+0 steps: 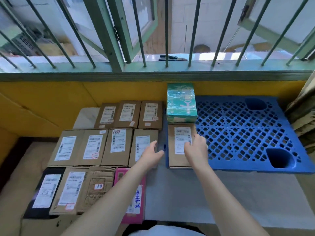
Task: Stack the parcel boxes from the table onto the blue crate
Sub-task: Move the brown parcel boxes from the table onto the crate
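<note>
Grey table [179, 193] ran below a barred window. Blue crate [247, 133] lay flat on its right part, lattice face up. Left part carried parcel boxes in three rows, sides touching: back row of three brown boxes [129, 114]; middle row of four brown boxes [102, 147]; front row of a black parcel [45, 189], two brown boxes [85, 188] and a pink box [134, 201]. All bore white labels, face up.

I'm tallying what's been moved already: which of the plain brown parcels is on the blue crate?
The brown box under the right hand, in front of the green wrapped box. It alone among the brown ones lies on the blue crate.
</note>
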Available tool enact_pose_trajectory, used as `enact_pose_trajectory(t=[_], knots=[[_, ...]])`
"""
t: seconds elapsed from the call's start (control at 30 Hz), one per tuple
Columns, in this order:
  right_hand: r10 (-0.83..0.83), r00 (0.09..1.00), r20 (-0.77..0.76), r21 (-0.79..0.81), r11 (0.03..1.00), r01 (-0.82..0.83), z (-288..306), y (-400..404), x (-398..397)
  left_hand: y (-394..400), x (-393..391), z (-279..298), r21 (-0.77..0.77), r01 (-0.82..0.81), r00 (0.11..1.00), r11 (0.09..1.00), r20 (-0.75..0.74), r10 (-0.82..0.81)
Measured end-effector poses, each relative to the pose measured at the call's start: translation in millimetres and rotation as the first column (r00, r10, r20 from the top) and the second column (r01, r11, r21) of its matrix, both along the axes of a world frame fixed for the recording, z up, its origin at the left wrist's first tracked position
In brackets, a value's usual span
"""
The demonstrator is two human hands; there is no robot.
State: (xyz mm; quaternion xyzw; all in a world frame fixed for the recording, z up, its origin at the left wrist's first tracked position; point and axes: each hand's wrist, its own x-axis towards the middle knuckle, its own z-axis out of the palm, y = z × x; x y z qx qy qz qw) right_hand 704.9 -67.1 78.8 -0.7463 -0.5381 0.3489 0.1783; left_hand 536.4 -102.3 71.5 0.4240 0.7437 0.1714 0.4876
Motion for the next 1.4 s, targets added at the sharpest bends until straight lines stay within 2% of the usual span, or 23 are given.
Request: enact_pose_trajectory(t=[0.07,0.13,0.27,0.4,0.6,0.7,0.93,1.07,1.2,1.4], knots=[[0.041,0.999,-0.016,0.078,0.996,-0.039,11,4,-32,0,-30,3,0.016,-0.072,0.997,0.997,-0.019,0.072],[0.117,0.988,-0.099,0.097,0.989,-0.107,23,9,-69,0,-67,6,0.043,-0.153,0.987,0.987,-0.04,0.155],[0.258,0.935,-0.244,0.037,0.966,-0.257,32,25,-149,2,-151,9,0.085,-0.287,0.954,0.954,-0.069,0.293],[0.265,0.896,-0.357,-0.072,0.948,-0.309,21,40,-234,12,-236,-3,0.094,-0.396,0.915,0.913,-0.038,0.401],[0.157,0.888,-0.433,-0.257,0.922,-0.288,-13,69,-363,43,-344,-30,0.082,-0.394,0.917,0.915,-0.025,0.397],[0.12,0.915,-0.386,-0.303,0.92,-0.248,-29,88,-407,63,-378,-43,0.068,-0.326,0.942,0.943,-0.056,0.33],[-0.115,0.935,-0.335,-0.456,0.888,-0.054,-65,132,-448,114,-412,-70,0.028,-0.218,0.975,0.976,-0.043,0.219],[-0.196,0.925,-0.324,-0.463,0.886,0.026,-83,139,-463,135,-410,-80,-0.052,-0.158,0.987,0.986,-0.021,0.157],[-0.273,0.908,-0.318,-0.476,0.874,0.096,-91,152,-469,150,-410,-84,-0.145,-0.224,0.972,0.964,0.04,0.232],[-0.391,0.832,-0.393,-0.512,0.845,0.156,-98,162,-473,160,-425,-86,-0.186,-0.386,0.891,0.904,0.178,0.417]])
